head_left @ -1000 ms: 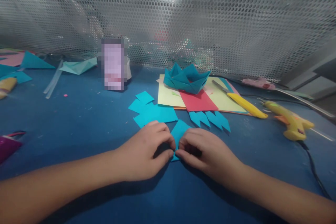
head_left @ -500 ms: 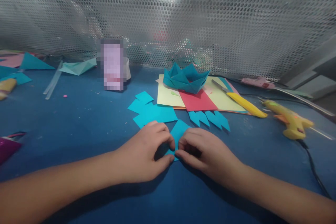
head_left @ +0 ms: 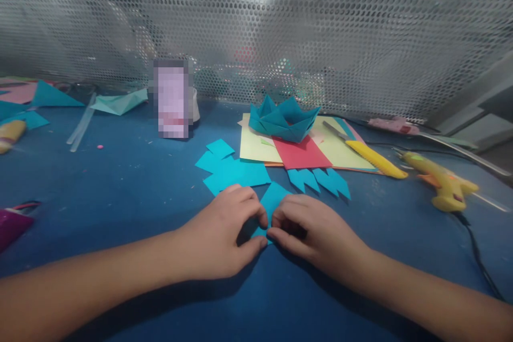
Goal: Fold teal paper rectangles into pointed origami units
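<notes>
Both hands meet over a small cyan paper square (head_left: 271,202) lying on the blue table (head_left: 132,181). My left hand (head_left: 224,235) pinches the paper's left side between thumb and fingers. My right hand (head_left: 316,232) pinches its right side, fingers curled. Only the paper's far corner and a sliver between the thumbs show. Just beyond lie loose cyan paper squares (head_left: 234,171) and a row of folded cyan pointed pieces (head_left: 320,180).
A folded teal paper crown (head_left: 282,117) sits on coloured sheets (head_left: 304,152). To the right lie a yellow utility knife (head_left: 371,157) and a yellow glue gun (head_left: 441,184) with its cord. A perforated metal screen (head_left: 280,26) closes the back. Paper scraps (head_left: 120,100) and glue sticks lie at far left.
Both hands stay pinched on the cyan paper; the paper's near corner between the thumbs shows slightly less than a second ago. Nothing else has moved.
</notes>
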Action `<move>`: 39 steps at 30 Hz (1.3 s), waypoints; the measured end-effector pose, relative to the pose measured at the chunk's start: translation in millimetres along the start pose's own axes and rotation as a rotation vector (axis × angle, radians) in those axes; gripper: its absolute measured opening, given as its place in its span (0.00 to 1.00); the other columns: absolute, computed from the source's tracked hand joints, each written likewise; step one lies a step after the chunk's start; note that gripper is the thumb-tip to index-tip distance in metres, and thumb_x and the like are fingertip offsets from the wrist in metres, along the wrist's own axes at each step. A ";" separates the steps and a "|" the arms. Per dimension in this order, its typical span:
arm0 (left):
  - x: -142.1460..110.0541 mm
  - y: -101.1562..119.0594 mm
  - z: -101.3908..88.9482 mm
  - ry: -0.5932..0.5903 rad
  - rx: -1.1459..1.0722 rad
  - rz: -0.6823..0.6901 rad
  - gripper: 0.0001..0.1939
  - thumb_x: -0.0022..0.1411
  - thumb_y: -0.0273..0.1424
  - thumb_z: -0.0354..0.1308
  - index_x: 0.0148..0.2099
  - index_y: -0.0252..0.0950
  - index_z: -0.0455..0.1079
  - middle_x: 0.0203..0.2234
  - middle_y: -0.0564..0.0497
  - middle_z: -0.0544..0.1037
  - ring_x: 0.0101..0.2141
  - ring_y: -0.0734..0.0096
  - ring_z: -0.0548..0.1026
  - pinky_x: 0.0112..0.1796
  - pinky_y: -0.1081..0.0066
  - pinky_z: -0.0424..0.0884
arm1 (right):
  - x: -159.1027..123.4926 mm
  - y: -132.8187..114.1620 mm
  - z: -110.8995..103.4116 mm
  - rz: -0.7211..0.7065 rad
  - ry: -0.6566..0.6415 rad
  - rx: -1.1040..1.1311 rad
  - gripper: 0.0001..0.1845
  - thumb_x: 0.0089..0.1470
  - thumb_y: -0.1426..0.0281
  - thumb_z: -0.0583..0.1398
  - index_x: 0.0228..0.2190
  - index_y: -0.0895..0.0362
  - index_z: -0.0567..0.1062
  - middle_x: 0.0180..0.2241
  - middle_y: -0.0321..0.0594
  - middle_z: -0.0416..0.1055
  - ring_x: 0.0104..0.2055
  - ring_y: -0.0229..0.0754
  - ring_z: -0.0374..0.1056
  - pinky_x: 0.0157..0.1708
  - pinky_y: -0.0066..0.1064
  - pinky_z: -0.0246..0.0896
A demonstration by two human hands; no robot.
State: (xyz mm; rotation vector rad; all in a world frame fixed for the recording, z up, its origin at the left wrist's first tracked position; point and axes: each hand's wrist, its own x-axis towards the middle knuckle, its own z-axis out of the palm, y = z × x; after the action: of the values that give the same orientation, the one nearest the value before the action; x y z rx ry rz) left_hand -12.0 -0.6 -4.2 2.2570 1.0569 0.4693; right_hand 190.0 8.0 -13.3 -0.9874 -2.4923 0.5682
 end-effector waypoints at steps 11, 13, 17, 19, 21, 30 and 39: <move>-1.3 1.5 -1.7 0.000 0.006 -0.010 0.07 0.56 0.28 0.58 0.39 0.36 0.66 0.37 0.48 0.68 0.41 0.61 0.65 0.43 0.59 0.64 | -8.9 0.7 -7.5 -0.130 0.005 -0.003 0.08 0.60 0.74 0.54 0.40 0.56 0.72 0.34 0.40 0.71 0.34 0.38 0.65 0.32 0.28 0.59; -1.6 1.0 -1.1 0.003 0.003 -0.009 0.07 0.57 0.28 0.58 0.39 0.36 0.67 0.38 0.48 0.68 0.41 0.61 0.65 0.43 0.59 0.63 | -13.2 2.6 -9.9 -0.275 0.035 -0.108 0.11 0.63 0.73 0.52 0.41 0.55 0.73 0.34 0.41 0.72 0.33 0.38 0.65 0.31 0.29 0.59; -1.9 -0.7 0.3 0.011 0.006 -0.009 0.07 0.57 0.28 0.58 0.39 0.36 0.67 0.37 0.48 0.68 0.41 0.61 0.65 0.43 0.59 0.63 | -17.9 3.3 -9.7 -0.363 0.016 -0.281 0.13 0.64 0.72 0.51 0.40 0.58 0.75 0.31 0.41 0.71 0.29 0.38 0.63 0.28 0.30 0.59; -1.8 -1.5 0.8 0.012 0.009 -0.009 0.07 0.57 0.28 0.58 0.39 0.36 0.67 0.37 0.48 0.68 0.41 0.61 0.65 0.43 0.59 0.63 | -18.6 2.5 -7.2 -0.387 0.004 -0.333 0.14 0.64 0.73 0.50 0.39 0.59 0.75 0.30 0.41 0.70 0.29 0.39 0.63 0.28 0.31 0.61; -1.5 -2.2 1.1 0.014 0.007 -0.004 0.06 0.57 0.28 0.57 0.39 0.36 0.67 0.37 0.48 0.68 0.41 0.61 0.65 0.43 0.59 0.63 | -19.1 1.4 -4.3 -0.398 -0.008 -0.364 0.14 0.64 0.74 0.49 0.37 0.59 0.75 0.29 0.40 0.69 0.29 0.39 0.63 0.29 0.32 0.61; -2.0 -1.3 -0.3 0.008 0.010 -0.013 0.06 0.57 0.28 0.57 0.39 0.37 0.67 0.37 0.48 0.68 0.41 0.61 0.65 0.43 0.59 0.63 | -19.9 -2.9 -3.1 -0.400 -0.014 -0.383 0.18 0.64 0.75 0.48 0.29 0.59 0.74 0.25 0.39 0.65 0.26 0.39 0.58 0.23 0.33 0.55; -0.2 -2.0 -1.0 0.005 -0.001 -0.001 0.06 0.58 0.28 0.57 0.40 0.36 0.68 0.38 0.48 0.68 0.41 0.61 0.64 0.44 0.58 0.63 | -21.5 -4.3 -3.9 -0.415 -0.035 -0.417 0.17 0.63 0.77 0.48 0.29 0.60 0.73 0.26 0.40 0.65 0.26 0.39 0.58 0.22 0.33 0.54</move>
State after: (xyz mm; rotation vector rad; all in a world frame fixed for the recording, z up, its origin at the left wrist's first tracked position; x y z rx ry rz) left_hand -13.8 0.6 -4.8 2.2555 1.0593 0.4754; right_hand 204.1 -9.3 -12.4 -0.5566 -2.7963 -0.0673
